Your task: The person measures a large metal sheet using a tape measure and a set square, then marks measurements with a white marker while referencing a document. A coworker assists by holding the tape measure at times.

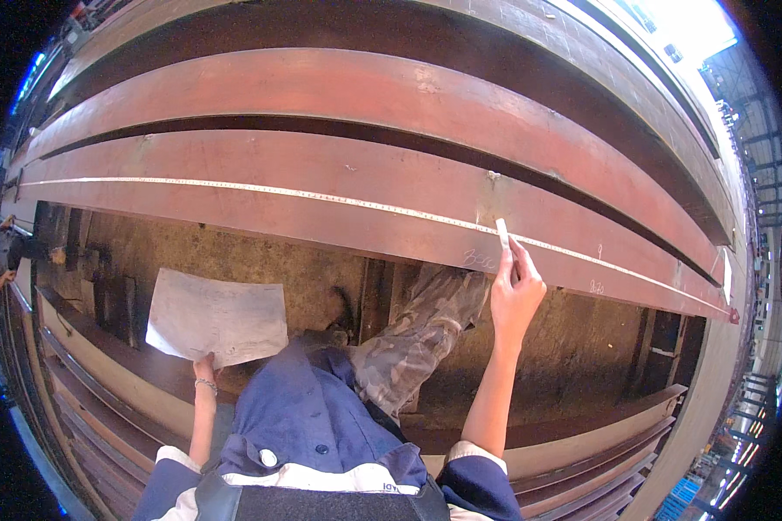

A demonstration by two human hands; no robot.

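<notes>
Head view: chalk marks on the steel beam [339,187] near the right hand [514,300] are too faint to make out, and the fisheye rim cuts off both beam ends. The sheet's print is unreadable too.

Right hand is closed around a white chalk stick [501,231], tip on the beam face right at the measuring tape [235,187], which is laid along the beam's length.

Left hand [204,372] pinches the lower edge of a paper sheet [217,317], held low on the left, well apart from the chalk.

Rusty-red beam, long and flat. Dark gap behind it, another beam beyond. Bare face open either side of the chalk.
</notes>
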